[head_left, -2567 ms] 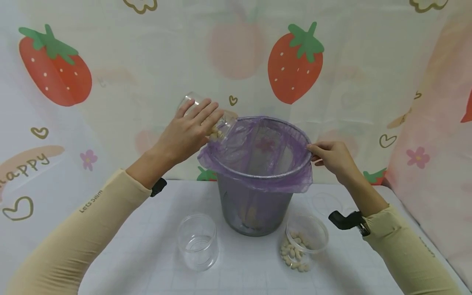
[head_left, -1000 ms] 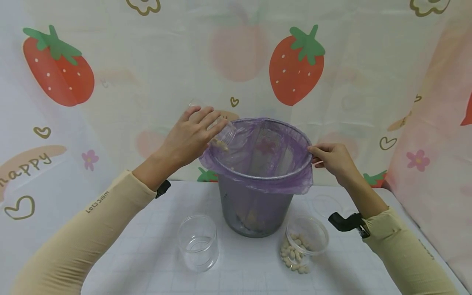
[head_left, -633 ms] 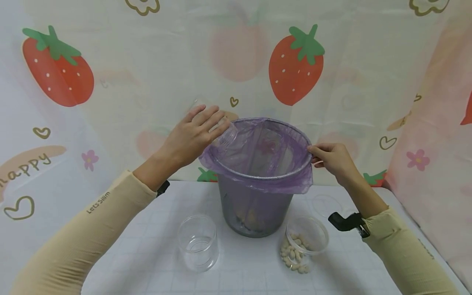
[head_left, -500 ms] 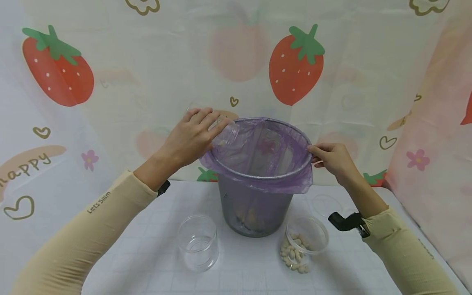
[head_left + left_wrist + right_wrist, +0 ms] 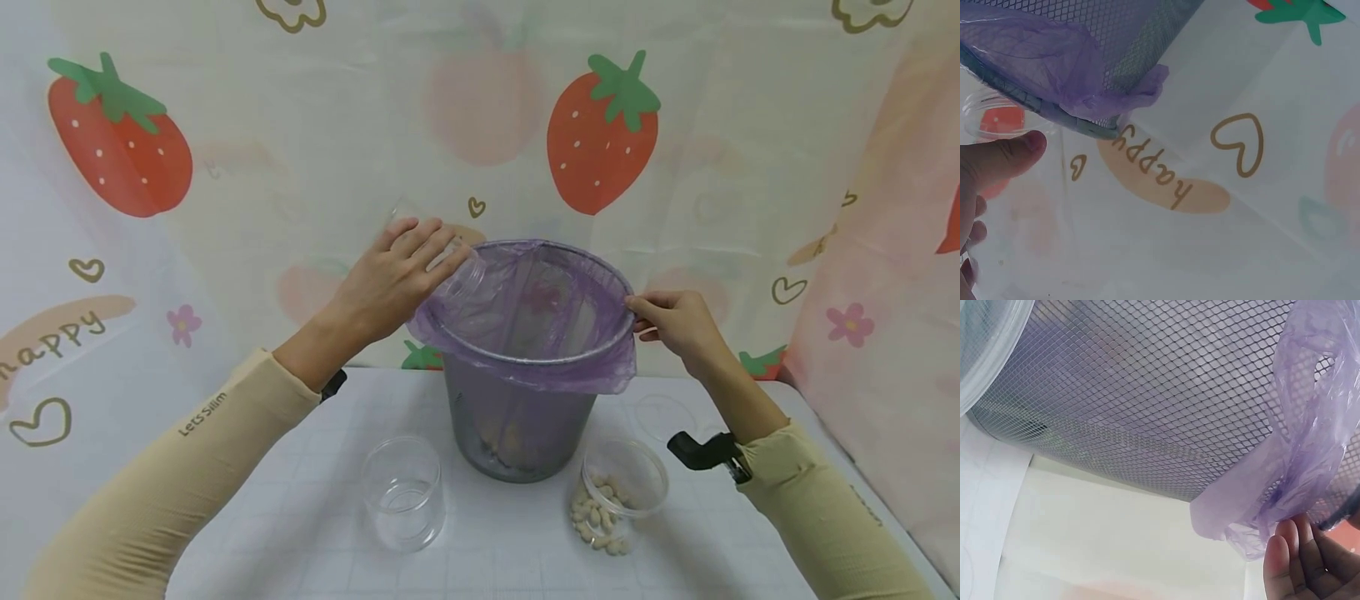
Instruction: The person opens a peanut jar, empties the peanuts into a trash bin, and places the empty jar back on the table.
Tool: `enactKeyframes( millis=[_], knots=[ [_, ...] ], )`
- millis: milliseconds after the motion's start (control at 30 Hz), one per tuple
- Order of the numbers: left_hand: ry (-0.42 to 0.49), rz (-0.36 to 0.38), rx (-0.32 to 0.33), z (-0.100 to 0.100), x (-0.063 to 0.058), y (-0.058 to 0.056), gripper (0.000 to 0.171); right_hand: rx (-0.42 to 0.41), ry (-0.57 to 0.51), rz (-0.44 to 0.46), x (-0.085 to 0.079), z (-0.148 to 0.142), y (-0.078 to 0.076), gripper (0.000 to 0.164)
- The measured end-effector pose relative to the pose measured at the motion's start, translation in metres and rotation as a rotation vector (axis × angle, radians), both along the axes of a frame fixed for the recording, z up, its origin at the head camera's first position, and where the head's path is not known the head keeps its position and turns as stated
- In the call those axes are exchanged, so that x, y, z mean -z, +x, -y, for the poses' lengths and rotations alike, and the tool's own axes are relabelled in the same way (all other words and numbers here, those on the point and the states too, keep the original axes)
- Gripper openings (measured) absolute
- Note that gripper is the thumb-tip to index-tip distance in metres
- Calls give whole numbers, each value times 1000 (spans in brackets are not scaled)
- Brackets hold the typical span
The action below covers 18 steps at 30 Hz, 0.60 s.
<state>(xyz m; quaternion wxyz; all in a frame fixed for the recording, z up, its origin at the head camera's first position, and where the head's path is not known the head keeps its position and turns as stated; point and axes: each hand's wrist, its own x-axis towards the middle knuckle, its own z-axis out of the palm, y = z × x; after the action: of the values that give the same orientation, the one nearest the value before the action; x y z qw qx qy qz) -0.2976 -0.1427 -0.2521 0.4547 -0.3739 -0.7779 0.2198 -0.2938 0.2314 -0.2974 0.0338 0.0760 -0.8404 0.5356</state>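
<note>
My left hand (image 5: 386, 283) holds a clear plastic jar (image 5: 468, 277) tipped over the left side of a grey mesh trash can (image 5: 517, 433). Its mouth points down into the purple liner bag (image 5: 540, 379), and I see no peanuts in the part of it that shows. The left wrist view has the thumb (image 5: 1013, 156) lying along the jar near its mouth. On the opposite side, my right hand (image 5: 678, 325) pinches the can's rim and the bag folded over it. From the right wrist, the curled fingers (image 5: 1300, 550) meet the bag's edge.
In front of the can, a clear jar (image 5: 405, 500) stands at left. Another clear jar (image 5: 633, 479) with peanuts (image 5: 600, 517) at its bottom stands at right. All rest on a white-covered table (image 5: 315, 533). A strawberry-print curtain (image 5: 360, 108) hangs close behind.
Peanuts that lay near the tilted jar's mouth have gone out of it. The left hand has tipped the jar further down and shifted slightly right. My right hand stays on the rim.
</note>
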Motion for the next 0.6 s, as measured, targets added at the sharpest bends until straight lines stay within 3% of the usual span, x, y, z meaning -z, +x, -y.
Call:
enactKeyframes(
  millis=[200,600],
  knots=[
    [-5,-2,-39,1,1,1,59,-3,0,-11,1,1,1,48],
    [-7,-9,-49,1,3,-1,60,1,5,-9,0,-1,0,48]
  ],
)
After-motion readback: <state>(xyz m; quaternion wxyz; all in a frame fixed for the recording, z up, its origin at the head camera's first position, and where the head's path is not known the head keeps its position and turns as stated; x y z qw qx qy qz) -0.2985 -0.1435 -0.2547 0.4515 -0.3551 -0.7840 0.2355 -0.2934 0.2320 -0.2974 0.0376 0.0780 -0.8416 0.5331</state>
